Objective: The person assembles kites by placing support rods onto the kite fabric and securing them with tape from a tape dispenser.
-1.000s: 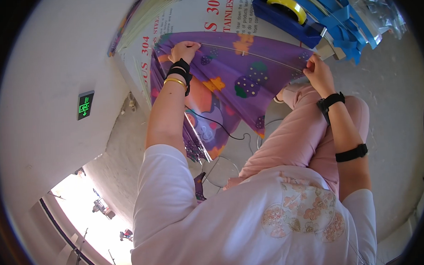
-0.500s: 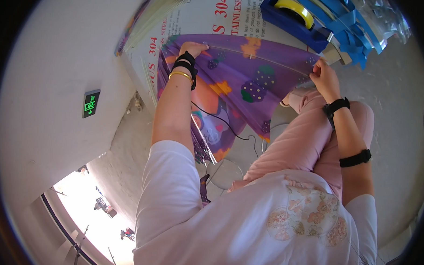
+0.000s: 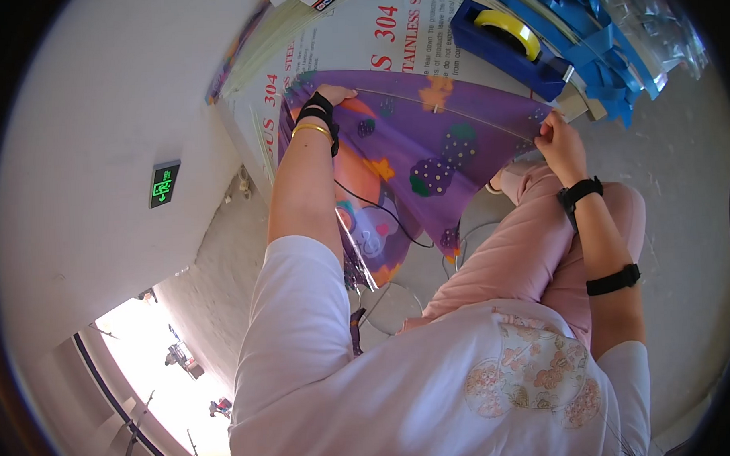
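Observation:
A purple kite (image 3: 434, 145) printed with orange flowers and dotted berries is spread over the table edge, its lower part hanging down toward my lap. A thin pale rod (image 3: 466, 117) runs along its upper part. At the rod's left end, my left hand (image 3: 335, 94) is pinched on the kite. My right hand (image 3: 561, 147) grips the kite's right corner by the rod's other end, thumb and fingertips pressed together. Beneath my left forearm hang more folded layers with an orange cartoon print (image 3: 369, 220); part of them is hidden by the arm.
The table (image 3: 350, 43) wears a film printed with red lettering. On it are a blue tape dispenser (image 3: 507, 50) with yellow tape, blue strips (image 3: 604, 51), clear plastic (image 3: 655, 25) and thin pale rods (image 3: 274, 46). A dark cord (image 3: 384, 210) hangs near my legs.
The view has shifted slightly, so the table and kite appear a little lower. Both hands keep their hold on the kite, and the right corner looks nearly unmoved.

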Motion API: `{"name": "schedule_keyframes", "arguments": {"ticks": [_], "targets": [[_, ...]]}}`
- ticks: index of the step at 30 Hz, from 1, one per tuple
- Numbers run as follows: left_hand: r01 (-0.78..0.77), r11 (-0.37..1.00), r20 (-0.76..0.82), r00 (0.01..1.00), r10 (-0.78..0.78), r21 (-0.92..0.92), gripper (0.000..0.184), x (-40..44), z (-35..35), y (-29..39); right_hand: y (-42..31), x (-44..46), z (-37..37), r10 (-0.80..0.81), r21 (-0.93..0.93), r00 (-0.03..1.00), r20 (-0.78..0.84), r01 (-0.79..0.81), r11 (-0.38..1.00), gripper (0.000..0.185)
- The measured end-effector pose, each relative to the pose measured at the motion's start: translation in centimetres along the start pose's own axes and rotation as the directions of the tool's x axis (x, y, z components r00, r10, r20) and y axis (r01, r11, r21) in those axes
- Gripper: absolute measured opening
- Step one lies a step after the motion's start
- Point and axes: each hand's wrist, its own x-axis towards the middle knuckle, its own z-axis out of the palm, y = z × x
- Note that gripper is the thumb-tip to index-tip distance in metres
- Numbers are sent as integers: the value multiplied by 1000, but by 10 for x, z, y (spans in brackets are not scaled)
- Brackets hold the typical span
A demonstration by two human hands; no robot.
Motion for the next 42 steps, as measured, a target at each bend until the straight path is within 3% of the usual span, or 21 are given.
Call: {"name": "schedule_keyframes", "arguments": {"ticks": [1,2,6,8,14,19,20,22,23,25,26,28,29,31,32,35,37,39,42], "targets": [[29,996,95,995,-21,-84,50,-19,-5,12,0,0,0,1,1,1000,-2,-1,1000,25],[43,982,91,996,-26,-185,51,-38,-9,22,0,1,0,-6,-8,1000,-1,6,1000,25],[75,987,-23,997,-80,-143,68,-48,0,33,0,1,-1,-10,-35,1000,20,10,999,24],[197,961,-201,967,-157,196,78,-41,5,36,-1,1,-2,-3,-29,1000,25,3,1000,24],[-13,995,-99,995,22,97,90,-5,8,0,2,0,-3,-5,-35,1000,11,6,999,22],[95,956,-160,986,-52,279,89,-22,9,17,-3,-2,-10,91,-69,995,31,-89,994,24],[140,950,-168,981,-95,280,84,-23,10,20,0,-2,-11,114,-80,993,34,-111,991,25],[210,938,-328,938,-114,276,77,-32,21,24,9,-5,-15,131,-79,991,22,-129,989,29],[211,945,-345,931,-116,251,64,-37,21,25,16,-8,-21,136,-79,991,14,-134,988,29],[176,958,-553,833,-21,228,51,-85,29,58,41,-8,-25,173,-34,979,106,-170,985,32],[131,968,-673,738,49,214,39,-92,35,67,51,-8,-22,180,-38,979,100,-177,984,32],[-131,963,-726,635,262,234,29,-128,43,106,66,-5,-15,304,312,926,222,-363,878,31],[-282,912,-701,585,409,297,21,-144,54,123,66,-1,-15,304,313,928,215,-361,879,31],[-581,709,-588,432,684,399,21,-188,95,158,53,4,-9,214,594,850,481,-496,633,28],[-707,625,-456,459,762,332,23,-220,118,180,41,2,-6,260,669,858,443,-510,541,24],[-700,503,-175,487,855,507,66,-259,205,206,31,5,6,267,667,901,341,-432,608,27],[-687,484,-155,485,861,542,84,-253,241,212,39,11,24,297,618,905,306,-426,661,34],[-653,484,-140,506,851,583,86,-245,262,215,47,14,43,267,630,960,81,-257,733,46],[-603,540,-183,551,814,587,87,-241,277,214,48,16,32,271,537,936,226,-352,766,58]]}}
